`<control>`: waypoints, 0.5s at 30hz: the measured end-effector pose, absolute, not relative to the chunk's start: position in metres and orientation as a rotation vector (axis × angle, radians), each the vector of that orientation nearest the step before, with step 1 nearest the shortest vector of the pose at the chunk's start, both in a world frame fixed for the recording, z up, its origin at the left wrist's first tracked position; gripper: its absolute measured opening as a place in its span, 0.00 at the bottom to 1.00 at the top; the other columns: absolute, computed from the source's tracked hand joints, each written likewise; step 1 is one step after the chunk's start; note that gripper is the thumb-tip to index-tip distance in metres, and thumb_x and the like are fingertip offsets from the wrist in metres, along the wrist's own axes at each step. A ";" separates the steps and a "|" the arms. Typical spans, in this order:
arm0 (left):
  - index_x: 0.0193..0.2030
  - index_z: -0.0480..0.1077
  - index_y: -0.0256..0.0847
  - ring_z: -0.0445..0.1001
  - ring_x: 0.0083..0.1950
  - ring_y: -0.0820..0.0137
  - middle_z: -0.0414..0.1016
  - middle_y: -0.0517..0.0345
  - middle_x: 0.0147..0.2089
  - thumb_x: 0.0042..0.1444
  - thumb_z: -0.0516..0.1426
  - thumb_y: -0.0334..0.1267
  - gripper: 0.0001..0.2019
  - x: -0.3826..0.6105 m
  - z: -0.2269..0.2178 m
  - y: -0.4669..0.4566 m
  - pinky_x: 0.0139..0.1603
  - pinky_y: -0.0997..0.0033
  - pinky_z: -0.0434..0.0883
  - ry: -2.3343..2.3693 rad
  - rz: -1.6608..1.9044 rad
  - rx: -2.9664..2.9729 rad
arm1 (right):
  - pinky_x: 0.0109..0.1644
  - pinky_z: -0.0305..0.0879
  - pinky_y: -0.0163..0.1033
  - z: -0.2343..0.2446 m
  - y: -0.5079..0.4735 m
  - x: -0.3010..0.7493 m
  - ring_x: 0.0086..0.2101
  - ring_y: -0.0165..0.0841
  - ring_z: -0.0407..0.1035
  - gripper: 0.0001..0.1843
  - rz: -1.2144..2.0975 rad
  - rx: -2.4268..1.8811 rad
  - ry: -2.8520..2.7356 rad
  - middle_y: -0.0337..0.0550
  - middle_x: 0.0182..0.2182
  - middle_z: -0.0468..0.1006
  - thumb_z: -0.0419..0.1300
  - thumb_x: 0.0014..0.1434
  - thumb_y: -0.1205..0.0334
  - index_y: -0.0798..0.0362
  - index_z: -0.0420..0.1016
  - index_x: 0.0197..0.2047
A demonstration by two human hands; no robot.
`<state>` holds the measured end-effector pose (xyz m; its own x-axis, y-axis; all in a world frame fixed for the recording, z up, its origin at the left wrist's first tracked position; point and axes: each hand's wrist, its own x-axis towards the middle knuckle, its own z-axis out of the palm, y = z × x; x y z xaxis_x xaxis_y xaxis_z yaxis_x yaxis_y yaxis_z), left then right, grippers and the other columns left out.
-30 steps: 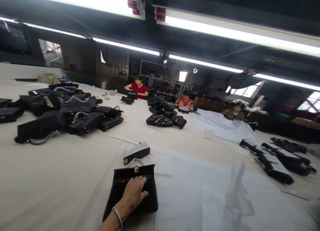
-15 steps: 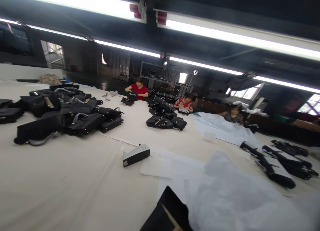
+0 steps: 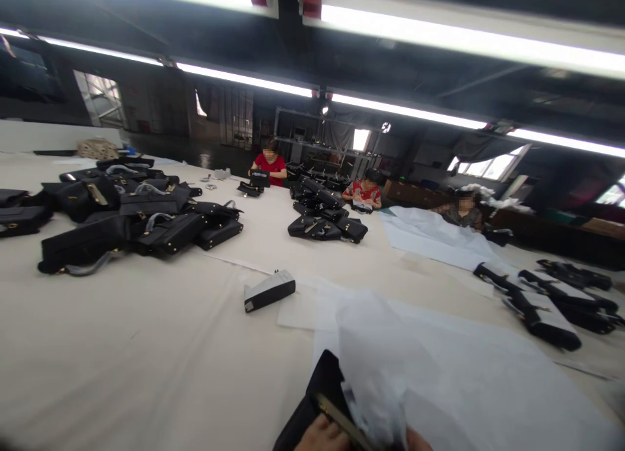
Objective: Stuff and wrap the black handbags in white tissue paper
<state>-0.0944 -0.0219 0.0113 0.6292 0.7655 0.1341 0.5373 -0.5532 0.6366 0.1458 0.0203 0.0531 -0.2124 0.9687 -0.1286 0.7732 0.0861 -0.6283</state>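
At the bottom edge, a black handbag [image 3: 303,409] stands with its gold-coloured frame edge facing me. My left hand [image 3: 323,435] has its fingers curled over that edge, gripping the bag. A bunched sheet of white tissue paper [image 3: 374,347] rises at the bag's opening, its lower end crumpled and blurred. My right hand [image 3: 416,440] is closed at the foot of this paper, just right of the bag; only a small part of it shows. Flat white sheets [image 3: 488,366] lie under and to the right of both hands.
Ahead lies a small grey-topped black box-like piece [image 3: 270,291]. Many black handbags [image 3: 166,233] are heaped at left, with another pile [image 3: 317,217] mid-table and several bags [image 3: 541,317] at right. Three people [image 3: 268,164] work along the far side of the pale table [image 3: 122,373].
The tissue paper has moved left and bunched up at the handbag's opening. Both my hands have come further into view at the bottom. The camera view has shifted slightly.
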 end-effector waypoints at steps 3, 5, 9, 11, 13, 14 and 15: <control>0.41 0.71 0.42 0.70 0.52 0.56 0.77 0.47 0.47 0.64 0.54 0.43 0.08 -0.098 0.019 -0.047 0.57 0.50 0.63 1.171 0.392 2.406 | 0.54 0.71 0.55 0.059 0.028 0.149 0.45 0.50 0.76 0.17 1.070 -1.761 -1.966 0.45 0.39 0.84 0.57 0.50 0.49 0.47 0.78 0.39; 0.40 0.71 0.41 0.71 0.49 0.59 0.77 0.50 0.43 0.63 0.55 0.42 0.08 -0.099 0.029 -0.056 0.55 0.54 0.63 1.213 0.294 2.435 | 0.50 0.72 0.53 0.079 0.034 0.153 0.44 0.51 0.77 0.23 0.974 -1.920 -1.866 0.50 0.38 0.84 0.57 0.47 0.46 0.53 0.77 0.40; 0.37 0.71 0.40 0.73 0.47 0.61 0.77 0.52 0.40 0.62 0.56 0.41 0.08 -0.097 0.043 -0.060 0.55 0.56 0.63 1.216 0.205 2.405 | 0.40 0.72 0.46 0.142 0.041 0.148 0.39 0.50 0.77 0.24 0.573 -2.029 -1.836 0.54 0.35 0.83 0.57 0.51 0.40 0.53 0.77 0.36; 0.36 0.71 0.40 0.73 0.49 0.61 0.78 0.52 0.42 0.61 0.56 0.39 0.06 -0.096 0.046 -0.061 0.58 0.54 0.62 1.200 0.203 2.410 | 0.38 0.71 0.44 0.165 0.032 0.134 0.37 0.49 0.77 0.24 0.426 -1.941 -1.867 0.54 0.33 0.82 0.56 0.53 0.39 0.52 0.77 0.34; 0.37 0.72 0.40 0.72 0.53 0.59 0.78 0.50 0.46 0.61 0.56 0.38 0.06 -0.097 0.049 -0.061 0.60 0.51 0.62 1.174 0.221 2.423 | 0.40 0.70 0.45 0.171 0.016 0.113 0.37 0.48 0.76 0.21 0.360 -1.805 -1.960 0.54 0.33 0.82 0.56 0.55 0.42 0.52 0.77 0.33; 0.38 0.72 0.40 0.72 0.54 0.58 0.77 0.50 0.47 0.61 0.56 0.38 0.06 -0.097 0.051 -0.062 0.61 0.50 0.62 1.162 0.236 2.423 | 0.42 0.70 0.45 0.167 0.007 0.101 0.38 0.48 0.76 0.19 0.409 -1.731 -2.040 0.54 0.35 0.82 0.56 0.56 0.46 0.52 0.78 0.33; 0.38 0.73 0.40 0.72 0.54 0.58 0.77 0.50 0.48 0.61 0.55 0.38 0.06 -0.098 0.053 -0.063 0.62 0.50 0.62 1.157 0.267 2.407 | 0.44 0.70 0.45 0.161 -0.002 0.089 0.40 0.47 0.75 0.15 0.523 -1.656 -2.134 0.53 0.36 0.82 0.56 0.55 0.50 0.51 0.78 0.34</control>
